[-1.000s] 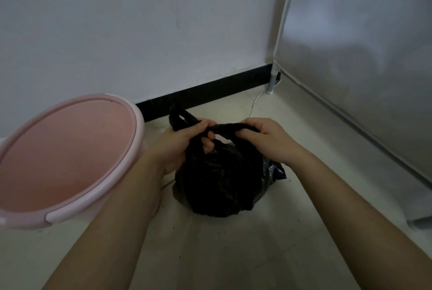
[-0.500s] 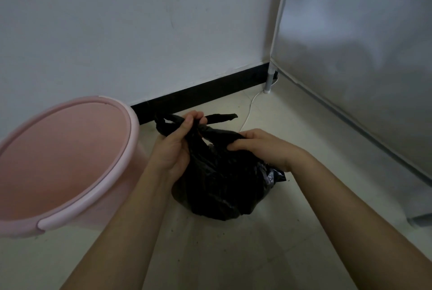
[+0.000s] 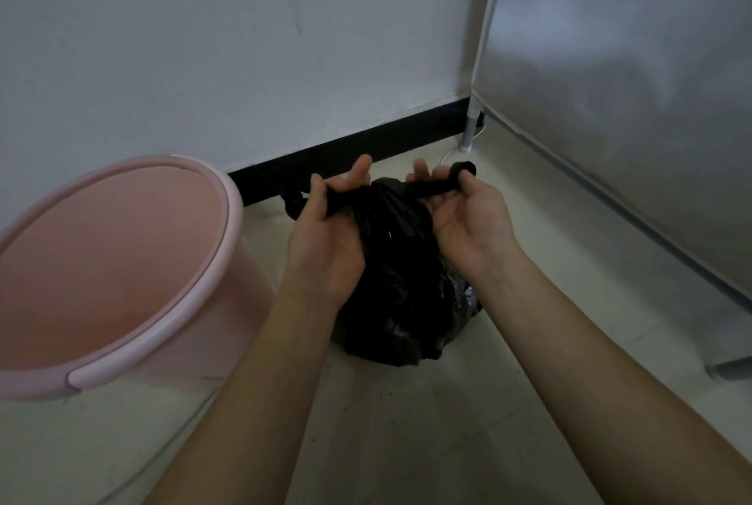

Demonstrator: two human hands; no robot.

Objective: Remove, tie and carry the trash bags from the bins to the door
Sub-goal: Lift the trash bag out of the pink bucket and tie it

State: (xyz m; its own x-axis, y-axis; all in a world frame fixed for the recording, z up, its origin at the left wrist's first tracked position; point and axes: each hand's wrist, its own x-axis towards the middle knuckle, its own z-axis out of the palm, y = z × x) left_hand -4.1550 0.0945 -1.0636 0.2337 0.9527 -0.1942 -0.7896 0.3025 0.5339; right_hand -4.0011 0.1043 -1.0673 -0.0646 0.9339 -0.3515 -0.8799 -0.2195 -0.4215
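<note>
A full black trash bag (image 3: 403,293) sits on the pale floor in front of me. My left hand (image 3: 325,236), palm turned up, pinches the bag's left handle strip, whose end hangs out past the hand to the left. My right hand (image 3: 468,219), also palm up, pinches the right handle strip, and its end sticks out above the thumb. Both strips are drawn apart across the top of the bag. The pink bin (image 3: 228,211) stands open to the left with no liner in it.
A white wall with a black skirting board (image 3: 366,150) runs behind the bag. A grey fabric panel (image 3: 630,97) on a metal leg (image 3: 470,130) closes off the right side. A white cable (image 3: 447,156) lies on the floor by the leg.
Both hands turned palm up and rose to the top of the bag. They pulled the two handle strips outward to either side. The bag stayed on the floor.
</note>
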